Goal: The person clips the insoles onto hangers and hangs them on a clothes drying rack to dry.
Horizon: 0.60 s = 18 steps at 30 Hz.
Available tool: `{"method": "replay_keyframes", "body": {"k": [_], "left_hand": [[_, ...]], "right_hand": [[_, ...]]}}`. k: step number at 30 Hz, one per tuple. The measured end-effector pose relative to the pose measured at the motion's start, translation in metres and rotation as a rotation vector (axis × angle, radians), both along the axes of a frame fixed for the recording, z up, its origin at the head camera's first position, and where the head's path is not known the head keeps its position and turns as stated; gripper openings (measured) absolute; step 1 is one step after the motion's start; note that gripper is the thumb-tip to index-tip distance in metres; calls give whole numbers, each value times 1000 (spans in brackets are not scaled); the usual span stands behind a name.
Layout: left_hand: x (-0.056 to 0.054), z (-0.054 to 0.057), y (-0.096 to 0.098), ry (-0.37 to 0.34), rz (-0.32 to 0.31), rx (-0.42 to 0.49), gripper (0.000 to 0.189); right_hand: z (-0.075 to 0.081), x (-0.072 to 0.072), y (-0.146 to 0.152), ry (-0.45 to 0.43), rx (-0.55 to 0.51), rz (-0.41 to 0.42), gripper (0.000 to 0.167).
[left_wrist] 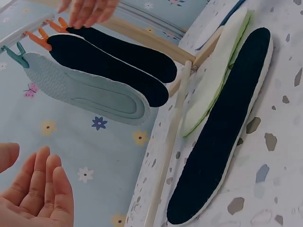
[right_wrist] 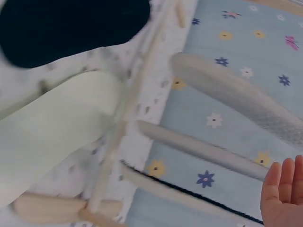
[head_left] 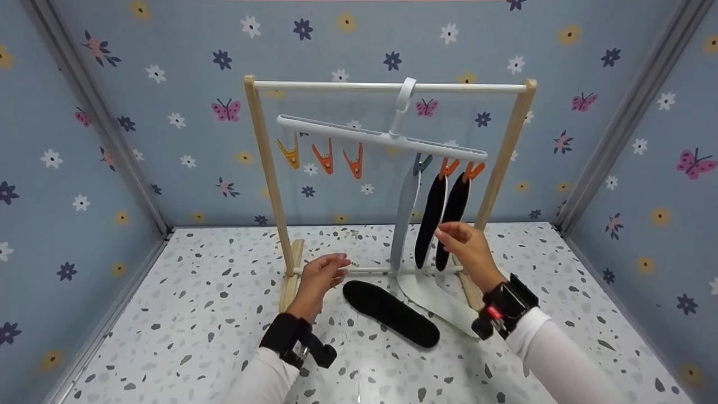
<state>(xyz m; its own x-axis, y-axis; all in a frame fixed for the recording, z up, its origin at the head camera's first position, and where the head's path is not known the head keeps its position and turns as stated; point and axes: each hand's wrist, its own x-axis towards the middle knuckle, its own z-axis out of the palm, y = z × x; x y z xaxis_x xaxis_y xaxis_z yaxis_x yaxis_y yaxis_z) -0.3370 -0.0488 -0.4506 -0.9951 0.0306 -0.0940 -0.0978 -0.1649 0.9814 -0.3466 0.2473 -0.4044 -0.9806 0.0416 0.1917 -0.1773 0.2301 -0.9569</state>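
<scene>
Three insoles hang by clips from the right half of a white hanger: a grey insole and two black ones, the middle black insole and the outer black insole. My right hand is up in front of the outer black one, with nothing between its fingers. Over the floor at the left, my left hand holds nothing, its fingers slightly bent. A loose black insole lies on the speckled surface, with a pale insole behind it at the right.
The hanger tilts down to the right on a rack's white top rail. A yellow clip and two orange clips, one orange clip nearer the yellow, hang from its left half. A wooden post stands at the left.
</scene>
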Motion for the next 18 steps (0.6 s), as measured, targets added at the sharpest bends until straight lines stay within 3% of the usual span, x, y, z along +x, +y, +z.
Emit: {"method": "replay_keyframes", "body": {"k": [4,12,18], "left_hand": [[6,-2,-3,12,-4,-23,30],[17,-3,-3,14,-28,28,31],[28,-6,0,23,-57,57,32]], "right_hand": [[-21,13,18,-59,110,-38,43],[-45,28,53,-103,104,-121,38],[-58,28,81,-86,331,-212,27]]}}
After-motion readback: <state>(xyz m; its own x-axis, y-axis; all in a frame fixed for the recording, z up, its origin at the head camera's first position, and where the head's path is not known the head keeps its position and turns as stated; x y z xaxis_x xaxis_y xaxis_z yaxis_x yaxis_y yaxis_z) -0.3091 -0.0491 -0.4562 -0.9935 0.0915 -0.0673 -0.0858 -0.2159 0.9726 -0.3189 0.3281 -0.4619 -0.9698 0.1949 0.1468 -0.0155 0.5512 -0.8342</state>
